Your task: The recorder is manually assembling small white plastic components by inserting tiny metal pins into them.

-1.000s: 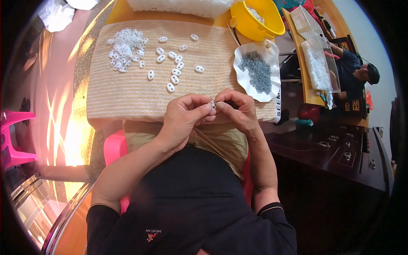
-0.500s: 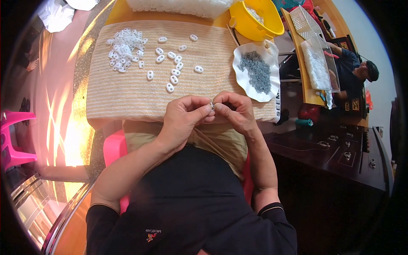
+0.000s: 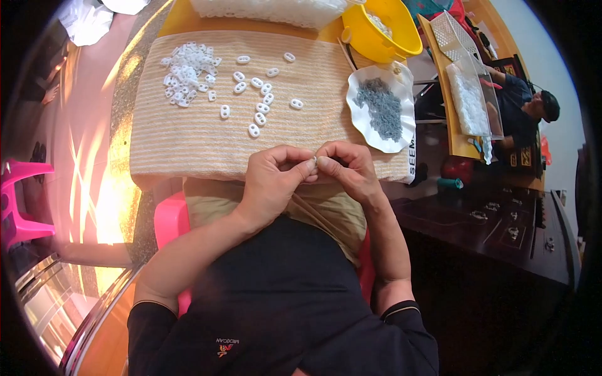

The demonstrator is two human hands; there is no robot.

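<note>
While the small piece (image 3: 315,160) shows me only a pale sliver over the near edge of the striped towel (image 3: 188,144), the left hand (image 3: 268,178) and right hand (image 3: 354,172) pinch it narrowly; I judge this fine fingertip work, calling next for steady pressure. Beyond it lie white two-holed ovals (image 3: 261,118) mid-towel, a white heap (image 3: 188,74) toward the far-left corner, and grey bits (image 3: 384,111) in a wavy dish (image 3: 407,116) by the right edge.

The near-left stretch of the striped cloth (image 3: 188,144) lies open, and a broad gap right of the scattered white ovals (image 3: 260,118) is broken only by a lone oval (image 3: 296,104) before the wavy-rimmed plate (image 3: 371,133). Along the bench's (image 3: 179,20) far side, a clear bin (image 3: 269,11) and yellow basin (image 3: 359,41) block the way.
</note>
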